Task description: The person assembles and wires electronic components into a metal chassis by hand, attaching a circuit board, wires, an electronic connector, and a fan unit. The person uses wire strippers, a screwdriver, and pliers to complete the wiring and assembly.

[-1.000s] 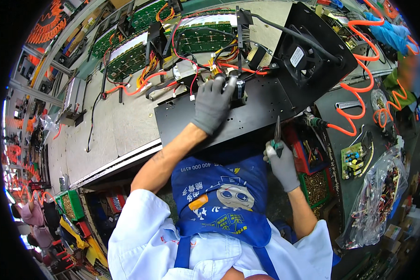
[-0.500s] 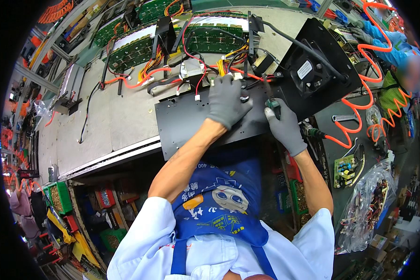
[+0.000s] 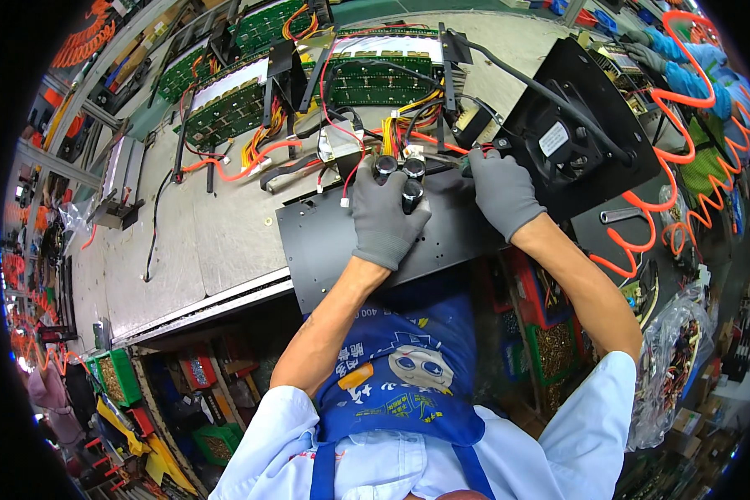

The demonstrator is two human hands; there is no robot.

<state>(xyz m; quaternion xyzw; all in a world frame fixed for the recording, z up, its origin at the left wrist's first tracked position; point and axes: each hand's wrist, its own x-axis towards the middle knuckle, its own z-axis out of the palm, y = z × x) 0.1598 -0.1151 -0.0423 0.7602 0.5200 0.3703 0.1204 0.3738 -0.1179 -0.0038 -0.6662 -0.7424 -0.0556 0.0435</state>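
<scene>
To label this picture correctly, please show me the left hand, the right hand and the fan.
Left hand (image 3: 386,218), head view: its gloved back.
Right hand (image 3: 507,195), head view: its gloved back.
Fan (image 3: 553,139), head view: its labelled middle.

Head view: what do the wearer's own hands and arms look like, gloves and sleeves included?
The left hand and right hand wear matching grey gloves that end at the wrist. The left forearm and right forearm are uncovered, with no watch visible. The left sleeve and right sleeve are pale blue, loose and short.
</scene>
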